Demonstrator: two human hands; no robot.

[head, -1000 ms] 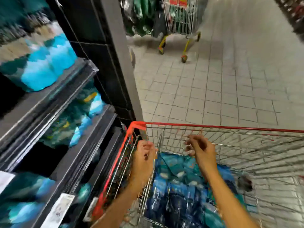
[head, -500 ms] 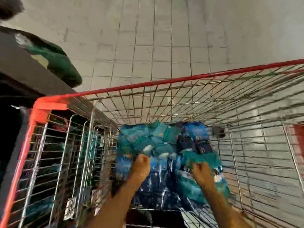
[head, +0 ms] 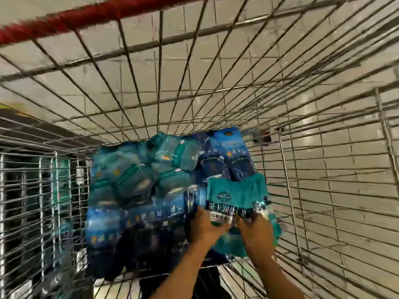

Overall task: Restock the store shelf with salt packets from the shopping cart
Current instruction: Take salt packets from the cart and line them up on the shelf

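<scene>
Teal plastic is what your fingers meet: a teal salt packet (head: pixel 236 194) with white lettering lies just ahead of both hands, on the right side of the pile of salt packets (head: pixel 138 190) in the shopping cart (head: pixel 323 190). Its long axis runs crosswise to your forearms, with its near edge at your fingertips. Your left hand (head: pixel 204 226) has its thumb over the packet's near left corner, pinching it. Your right hand (head: pixel 258 235) grips the near right part, fingers curled under where you cannot see them, so how deep the hold goes is unclear. Both hands are about equally near, so a two-handed lift looks the natural next move, probably up over the red rim (head: pixel 86 15) beyond your fingers. The shelf is out of view.

Half a second ago your hands were set wider apart on the pile, the left nearer its middle. Now they have closed together on this one packet, and your head has dipped further into the cart.
</scene>
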